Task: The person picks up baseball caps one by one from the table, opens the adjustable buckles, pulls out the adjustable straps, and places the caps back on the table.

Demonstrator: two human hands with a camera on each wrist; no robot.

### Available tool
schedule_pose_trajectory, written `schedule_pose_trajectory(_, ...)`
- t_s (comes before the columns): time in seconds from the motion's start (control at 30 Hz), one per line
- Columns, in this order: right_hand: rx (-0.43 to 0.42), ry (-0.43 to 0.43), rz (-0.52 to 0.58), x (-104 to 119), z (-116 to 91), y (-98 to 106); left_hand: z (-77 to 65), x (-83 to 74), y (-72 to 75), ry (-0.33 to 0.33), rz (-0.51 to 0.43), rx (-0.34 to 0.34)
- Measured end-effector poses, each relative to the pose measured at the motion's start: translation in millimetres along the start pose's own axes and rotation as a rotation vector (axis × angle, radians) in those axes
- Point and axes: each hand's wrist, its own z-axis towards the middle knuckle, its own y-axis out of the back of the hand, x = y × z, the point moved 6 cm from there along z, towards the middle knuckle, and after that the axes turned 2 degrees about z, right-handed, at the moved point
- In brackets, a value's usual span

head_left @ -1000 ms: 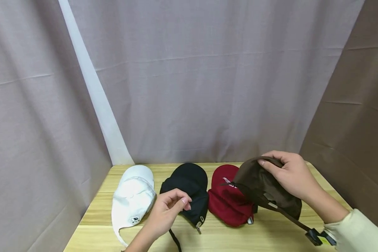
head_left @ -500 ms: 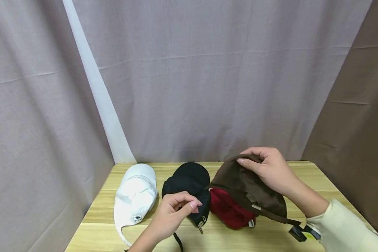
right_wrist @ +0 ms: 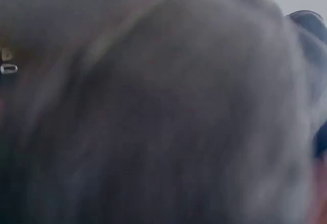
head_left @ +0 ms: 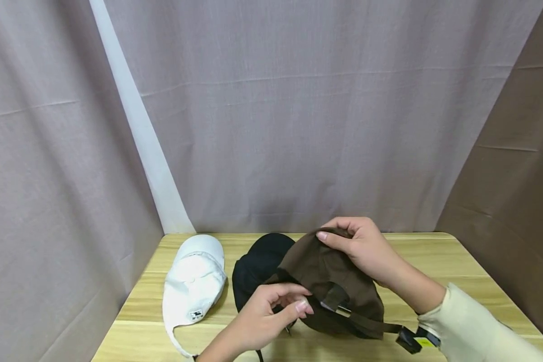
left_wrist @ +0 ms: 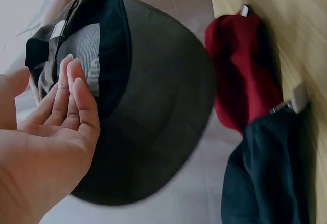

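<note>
My right hand (head_left: 359, 251) pinches a brown cap (head_left: 332, 266) by its crown, thumb in front. The cap hangs over the table with its back strap and metal buckle (head_left: 342, 311) facing me. Close to the cap's lower edge is my left hand (head_left: 273, 311), thumb and fingers apart. In the left wrist view its loosely extended fingers (left_wrist: 82, 104) overlap the cap's opening, and the brim (left_wrist: 166, 86) spreads beside them. Brown fabric, blurred, fills most of the right wrist view.
A white cap (head_left: 192, 284) lies at the left of the wooden table (head_left: 416, 261). The black cap (head_left: 251, 269) beside it is partly covered by the brown one. A red cap (left_wrist: 237, 70) shows in the left wrist view, hidden from the head view. Grey curtains (head_left: 298, 125) hang behind.
My right hand has carried the brown cap leftward, across the red cap and partly over the black one. My left hand has shifted slightly right, and the cap now meets it in view.
</note>
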Motion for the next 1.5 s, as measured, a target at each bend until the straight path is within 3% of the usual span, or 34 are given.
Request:
schedule_pose_trajectory(0.27, 0.082, -0.139, 0.15, -27.8, 0.7, -19.7, 3.9, 0.1, -13.5, 0.07, -0.183, 0.042)
schedule_pose_trajectory(0.47, 0.14, -0.193, 0.119, -42.6, 3.0, -32.5, 9.2, -9.9, -17.7, -0.086, -0.25, 0.053)
schedule_pose_trajectory(0.63, 0.161, -0.218, 0.095, -53.5, 7.1, -36.7, 15.9, -13.6, -13.0, -0.115, -0.289, -0.007)
schedule_pose_trajectory(0.73, 0.172, -0.257, 0.142, -62.9, 5.6, -35.3, 19.1, -12.0, -10.1, -0.116, -0.298, -0.047)
schedule_pose_trajectory(0.9, 0.122, -0.302, 0.235, -73.9, -6.0, -28.0, 21.8, -3.7, -6.6, -0.051, -0.314, -0.109)
schedule_pose_trajectory(1.0, 0.035, -0.187, 0.159, -72.3, -14.0, -22.0, 22.8, 1.3, -3.6, 0.002, -0.327, -0.146)
schedule_pose_trajectory(1.13, -0.137, 0.07, -0.085, -65.3, -30.0, -14.8, 23.6, 5.8, 0.0, 0.03, -0.333, -0.176)
schedule_pose_trajectory(1.23, -0.231, 0.179, -0.214, -64.7, -43.1, -11.9, 23.4, 8.7, 2.3, 0.05, -0.346, -0.202)
schedule_pose_trajectory(1.37, -0.292, 0.275, -0.349, -66.6, -55.0, -9.6, 23.3, 10.2, 4.1, 0.059, -0.42, -0.227)
schedule_pose_trajectory(1.5, -0.29, 0.415, -0.437, -71.7, -62.3, -12.7, 24.3, 9.0, 4.8, 0.043, -0.524, -0.232)
